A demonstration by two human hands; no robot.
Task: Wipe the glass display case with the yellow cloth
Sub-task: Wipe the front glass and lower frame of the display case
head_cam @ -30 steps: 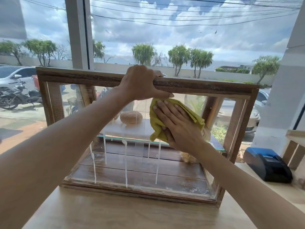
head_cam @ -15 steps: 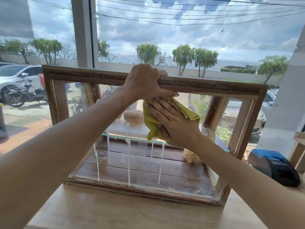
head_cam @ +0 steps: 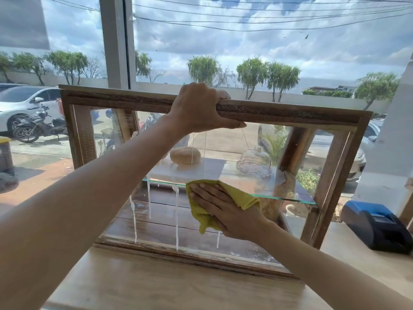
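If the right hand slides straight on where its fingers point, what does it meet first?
Probably the white drip streaks on the glass, up-left of the right hand and yellow cloth.

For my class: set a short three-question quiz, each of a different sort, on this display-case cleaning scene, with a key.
1. True or false: the left hand grips the top rail of the display case.
2. Which lies under the right hand? A) sponge B) yellow cloth C) paper towel
3. Fill in: white ___ run down the front glass.

Key: 1 true; 2 B; 3 drips.
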